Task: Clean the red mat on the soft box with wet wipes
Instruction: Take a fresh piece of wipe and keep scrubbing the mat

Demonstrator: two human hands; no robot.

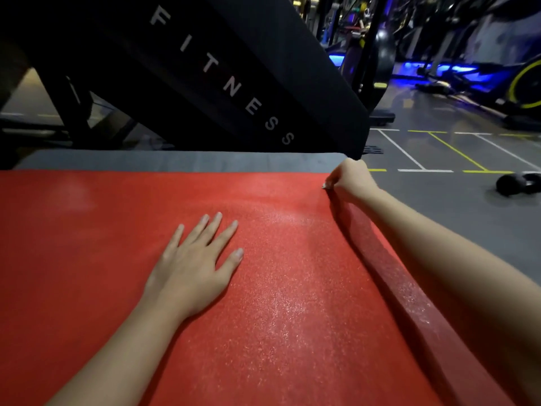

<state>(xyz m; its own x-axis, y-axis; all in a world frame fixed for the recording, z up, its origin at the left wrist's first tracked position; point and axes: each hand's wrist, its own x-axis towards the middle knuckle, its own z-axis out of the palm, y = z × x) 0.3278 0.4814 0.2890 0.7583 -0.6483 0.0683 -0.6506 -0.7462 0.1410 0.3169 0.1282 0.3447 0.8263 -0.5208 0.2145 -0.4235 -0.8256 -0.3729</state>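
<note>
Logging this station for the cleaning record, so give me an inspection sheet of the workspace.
Surface: grey soft box, a strip showing beyond the mat.
Job's things: red mat lying flat, glistening; wet wipes not seen.
Clutter: nothing seen.
Hands: left hand flat on the mat, fingers spread; right hand pinches the mat's far right corner.
Cables: nothing seen.
Surroundings: black pad lettered FITNESS, dark dumbbell on the floor, exercise bike.
</note>
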